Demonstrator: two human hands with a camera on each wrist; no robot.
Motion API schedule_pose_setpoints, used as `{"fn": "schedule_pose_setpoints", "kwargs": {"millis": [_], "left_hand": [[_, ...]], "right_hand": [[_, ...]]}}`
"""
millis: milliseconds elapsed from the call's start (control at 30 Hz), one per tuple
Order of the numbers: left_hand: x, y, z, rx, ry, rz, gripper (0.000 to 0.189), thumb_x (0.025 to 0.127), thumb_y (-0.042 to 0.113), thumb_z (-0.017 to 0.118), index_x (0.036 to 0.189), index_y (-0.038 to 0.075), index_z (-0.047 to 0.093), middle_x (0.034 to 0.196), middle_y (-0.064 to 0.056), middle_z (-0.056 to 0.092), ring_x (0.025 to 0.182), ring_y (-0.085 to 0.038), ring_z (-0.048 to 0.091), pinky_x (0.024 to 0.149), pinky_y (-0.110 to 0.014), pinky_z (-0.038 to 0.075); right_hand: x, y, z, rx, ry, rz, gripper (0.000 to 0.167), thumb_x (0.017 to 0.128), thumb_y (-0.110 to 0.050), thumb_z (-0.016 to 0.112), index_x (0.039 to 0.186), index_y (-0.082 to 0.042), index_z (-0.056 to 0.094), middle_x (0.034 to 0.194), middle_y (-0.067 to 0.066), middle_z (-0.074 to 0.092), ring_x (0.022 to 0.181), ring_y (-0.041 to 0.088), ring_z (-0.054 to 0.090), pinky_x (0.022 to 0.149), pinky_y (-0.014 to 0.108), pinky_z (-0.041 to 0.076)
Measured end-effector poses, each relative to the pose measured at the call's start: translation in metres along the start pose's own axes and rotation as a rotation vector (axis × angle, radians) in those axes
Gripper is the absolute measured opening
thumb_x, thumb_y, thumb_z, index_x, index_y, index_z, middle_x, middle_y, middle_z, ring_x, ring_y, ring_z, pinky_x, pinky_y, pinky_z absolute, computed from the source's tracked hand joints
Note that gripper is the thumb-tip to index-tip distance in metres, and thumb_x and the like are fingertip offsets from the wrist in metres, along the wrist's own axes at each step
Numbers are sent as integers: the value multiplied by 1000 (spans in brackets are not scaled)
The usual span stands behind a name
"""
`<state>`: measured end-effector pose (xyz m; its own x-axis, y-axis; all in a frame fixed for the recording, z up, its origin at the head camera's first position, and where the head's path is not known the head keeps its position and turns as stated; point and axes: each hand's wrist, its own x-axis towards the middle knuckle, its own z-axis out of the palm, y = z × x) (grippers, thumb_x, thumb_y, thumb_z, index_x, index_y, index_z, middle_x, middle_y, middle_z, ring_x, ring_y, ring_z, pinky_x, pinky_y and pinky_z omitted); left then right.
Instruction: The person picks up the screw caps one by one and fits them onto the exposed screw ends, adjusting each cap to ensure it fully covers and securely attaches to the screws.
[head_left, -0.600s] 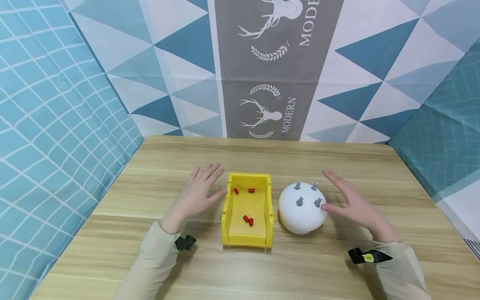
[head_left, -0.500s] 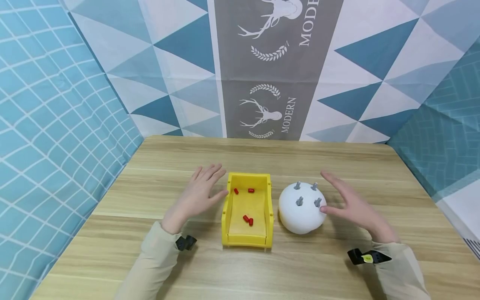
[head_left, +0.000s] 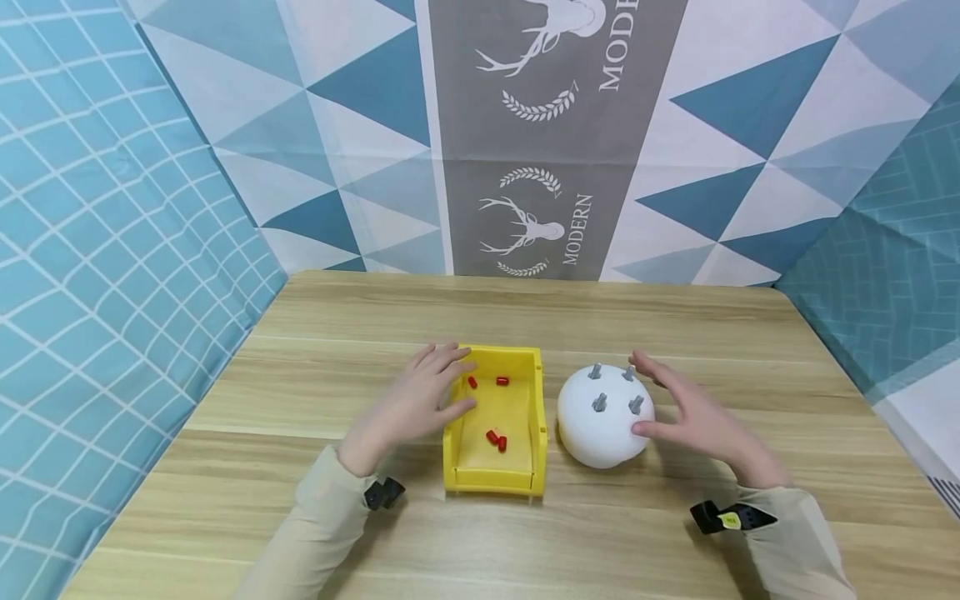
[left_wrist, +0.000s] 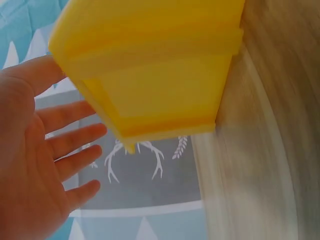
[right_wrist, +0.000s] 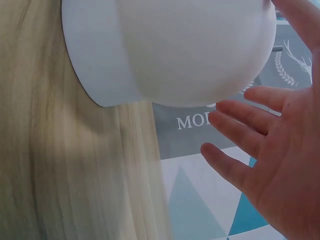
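A yellow open-front bin [head_left: 495, 410] stands in the middle of the table, with several small red cylindrical pieces [head_left: 502, 443] scattered on its floor. My left hand [head_left: 408, 408] is at the bin's left wall, its fingers spread over that edge; the left wrist view has the bin's yellow side [left_wrist: 165, 90] close beside the palm. To the bin's right sits a white rounded dome [head_left: 600, 437]. Several grey threaded studs [head_left: 600, 402] poke up from its top. Fingers apart, my right hand [head_left: 697, 421] hovers by the dome's right side, gripping nothing; contact cannot be told.
The wood-grain table [head_left: 360, 333] reaches back to a patterned cloth wall [head_left: 517, 133]. Blue grid-patterned cloth [head_left: 97, 250] hangs on the left, teal cloth [head_left: 885, 292] on the right. A black wrist strap [head_left: 727, 518] is on each sleeve.
My left hand has shifted right and slightly nearer to me, now over the bin's left edge. The right hand has moved left, closer around the dome. Bin and dome stay put.
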<state>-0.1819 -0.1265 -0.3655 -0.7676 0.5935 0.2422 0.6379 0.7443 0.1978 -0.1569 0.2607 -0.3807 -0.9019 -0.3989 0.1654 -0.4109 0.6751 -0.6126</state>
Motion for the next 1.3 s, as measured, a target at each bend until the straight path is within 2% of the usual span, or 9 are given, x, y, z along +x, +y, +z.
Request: {"fn": "schedule_pose_setpoints", "kwargs": {"millis": [300,467,700,967,1300], "left_hand": [[2,12,8,-28,-37,76,42,84,34,62,121,14,57,123,0,56,117,-18,48,108,-41,24],[3,17,13,-46,-83,102,37,85,30,62,118,14,58,119,1,59,113,-19,50,106,-42,29],[6,26,14,6,-134,135,34,85,28,62,117,16,60,118,1,60,112,-19,52,104,-41,32],[9,34,18,13,-212,166,28,86,26,61,110,13,63,108,2,63,104,-16,55,99,-38,36],[12,41,26,88,-199,233,17,84,23,64,98,14,65,92,4,64,87,-11,57,90,-34,40]], "right_hand": [[0,-3,5,17,-26,10,93,71,-36,76,144,-14,23,143,13,35,126,35,37,93,64,29],[-1,-5,6,28,-31,11,94,71,-35,76,144,-13,22,143,14,34,125,35,38,93,64,30],[-1,-5,7,12,-30,13,92,71,-36,75,144,-14,23,142,14,35,124,36,39,92,63,32],[-2,-6,7,-9,-36,23,93,71,-39,75,144,-15,23,141,15,36,124,35,40,92,62,33],[-1,-5,7,-12,-38,15,90,73,-38,74,144,-14,23,139,17,37,122,37,41,91,62,34]]}}
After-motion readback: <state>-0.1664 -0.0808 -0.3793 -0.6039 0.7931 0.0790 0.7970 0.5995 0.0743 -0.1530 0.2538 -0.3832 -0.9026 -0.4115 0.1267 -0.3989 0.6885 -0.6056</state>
